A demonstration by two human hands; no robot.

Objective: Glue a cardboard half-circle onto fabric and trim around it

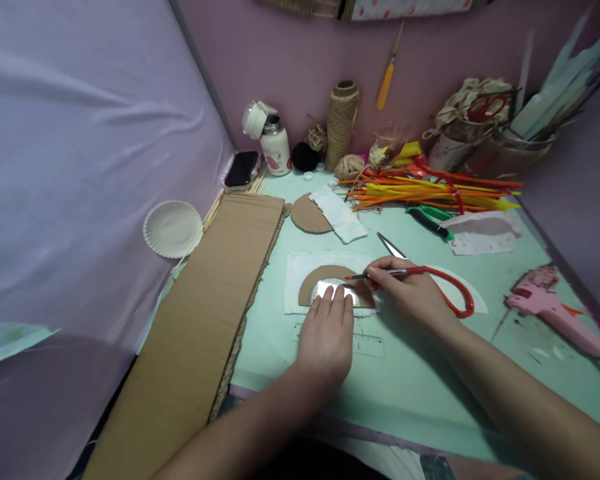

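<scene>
My left hand (327, 337) lies flat with fingers stretched out, pressing on a clear, shiny protractor (323, 288). The protractor rests on a brown cardboard half-circle (311, 277), which lies on a white piece of fabric or paper (293, 267). In my right hand (405, 287) a slim dark pencil (357, 276) is pinched, its tip at the cardboard just above the protractor. Scissors with red handles (467, 300) lie under and beside my right hand, blades pointing away. A clear ruler (370, 345) is partly hidden beneath my left wrist.
A long cardboard sheet (215, 280) lies on the left. Behind are another cardboard half-circle (307, 217), a white bottle (276, 150), a twine spool (343, 127) and orange and yellow sticks (425, 190). Green-handled pliers (430, 223) and a pink glue gun (555, 310) lie right.
</scene>
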